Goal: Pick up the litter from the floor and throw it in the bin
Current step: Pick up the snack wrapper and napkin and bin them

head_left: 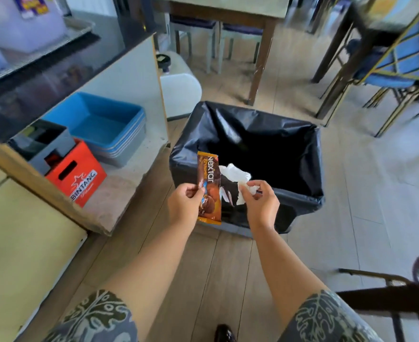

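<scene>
A bin [299, 193] lined with a black plastic bag stands on the wooden floor straight ahead, its mouth open. My left hand [185, 206] pinches a brown and orange snack wrapper [209, 178] upright at the bin's near left rim. My right hand [262, 203] grips a crumpled white tissue [235, 172] that sticks up over the same rim. Both hands hover at the near edge of the bin, close together but apart.
A counter with a dark top runs along the left; its low shelf holds a red crate [80, 178], stacked blue trays [100, 119] and a grey box. A white container [179, 90] stands behind the counter end. Tables and blue chairs [396, 60] stand beyond, a dark chair near right.
</scene>
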